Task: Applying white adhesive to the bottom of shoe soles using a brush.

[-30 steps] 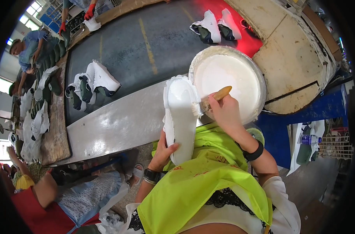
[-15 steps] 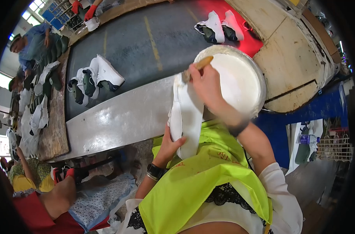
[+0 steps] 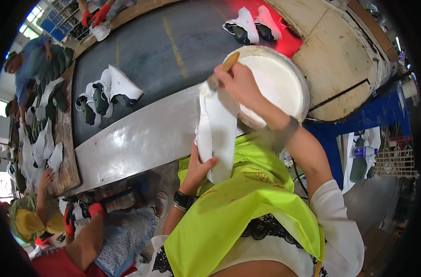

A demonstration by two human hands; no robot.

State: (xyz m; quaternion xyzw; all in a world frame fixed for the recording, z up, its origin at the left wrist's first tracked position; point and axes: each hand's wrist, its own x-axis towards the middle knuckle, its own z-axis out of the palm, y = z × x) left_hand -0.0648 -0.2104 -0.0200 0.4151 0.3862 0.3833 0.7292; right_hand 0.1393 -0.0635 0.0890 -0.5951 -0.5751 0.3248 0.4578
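Note:
A white shoe upper [image 3: 223,134] stands tilted in front of me, its flat underside facing right. My left hand [image 3: 200,170] is closed round its near end, thumb on the underside. My right hand [image 3: 238,84] grips a brush [image 3: 231,60] by its yellow wooden handle. White-coated bristles lie at the far end of the upper; whether they press on it I cannot tell. Just beyond my right forearm sits a round basin [image 3: 304,81] of white liquid [image 3: 275,85], partly behind the wrist.
White-and-dark shoes [image 3: 102,97] stand at left on the dark conveyor belt [image 3: 146,55], with more [image 3: 245,27] in red light at the far end. A metal ledge [image 3: 141,138] edges it. At left, co-workers handle shoe parts; one wears red gloves [image 3: 97,210].
The brush has swung slightly left across the far end of the upper, its bristles now showing more. At lower left, a co-worker's red-gloved hands have come together round a shoe.

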